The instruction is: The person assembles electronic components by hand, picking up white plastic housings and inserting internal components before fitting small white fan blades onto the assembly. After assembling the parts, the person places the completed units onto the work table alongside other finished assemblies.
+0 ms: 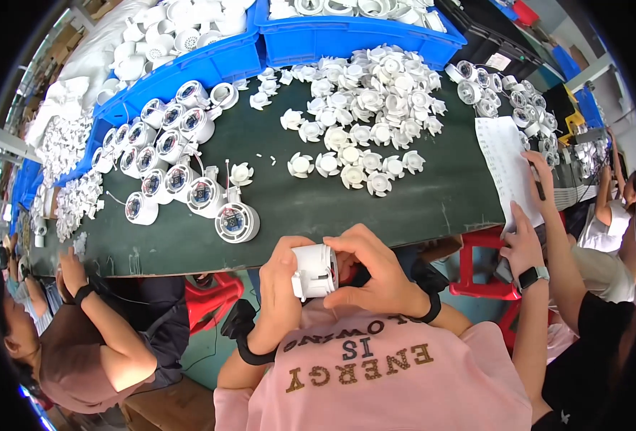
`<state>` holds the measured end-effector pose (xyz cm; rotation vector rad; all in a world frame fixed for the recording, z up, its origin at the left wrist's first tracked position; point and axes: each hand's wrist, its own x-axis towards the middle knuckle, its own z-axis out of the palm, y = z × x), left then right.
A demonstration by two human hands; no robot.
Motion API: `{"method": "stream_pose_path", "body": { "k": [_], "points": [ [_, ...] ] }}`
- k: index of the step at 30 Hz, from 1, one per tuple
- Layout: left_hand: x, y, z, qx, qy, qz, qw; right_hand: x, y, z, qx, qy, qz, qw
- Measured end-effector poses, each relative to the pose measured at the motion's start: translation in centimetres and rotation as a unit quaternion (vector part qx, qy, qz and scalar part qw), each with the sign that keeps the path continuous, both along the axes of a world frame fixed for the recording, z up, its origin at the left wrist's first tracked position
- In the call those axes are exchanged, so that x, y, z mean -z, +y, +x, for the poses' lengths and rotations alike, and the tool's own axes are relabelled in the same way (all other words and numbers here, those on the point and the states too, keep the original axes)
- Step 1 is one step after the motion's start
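Note:
A white cylindrical plastic housing (314,271) is held up in front of my chest, turned on its side, just off the near edge of the table. My left hand (281,276) is closed round its left end. The fingers and thumb of my right hand (372,267) grip its right rim; what lies inside that end is hidden. Beyond my hands stands a white housing with a blue circuit board (237,222), and several like it fill the table to the left. Small white finned wheels (361,133) lie heaped in the middle.
Blue bins (357,36) of white parts line the far side. At right, another person's hands (530,237) are over a paper sheet (501,161), one with a pen. More round housings (526,108) lie behind it. A person (92,345) sits at left. Red stools (476,266) stand below.

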<state>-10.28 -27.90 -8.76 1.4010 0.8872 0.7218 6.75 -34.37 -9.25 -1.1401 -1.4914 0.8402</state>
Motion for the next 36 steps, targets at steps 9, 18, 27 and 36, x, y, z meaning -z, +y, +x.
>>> {"method": "stream_pose_path", "body": {
  "k": [9, 18, 27, 36],
  "points": [
    [1.2, -2.3, -1.4, -0.124, -0.060, -0.021, 0.990, 0.1, 2.2, -2.8, 0.005, -0.097, -0.012, 0.995],
    [3.5, 3.2, -11.8, -0.275, -0.013, -0.057, 0.960, 3.2, 10.1, -6.1, -0.035, -0.102, -0.019, 0.994],
    [4.0, 7.7, -12.4, -0.394, 0.354, 0.314, 0.788, 3.4, 13.8, -10.0, 0.003, -0.061, 0.043, 0.997],
    [3.9, 10.5, -9.4, -0.218, 0.496, 0.519, 0.661, 0.8, 7.8, -2.3, -0.002, -0.088, -0.031, 0.996]
  ]
}}
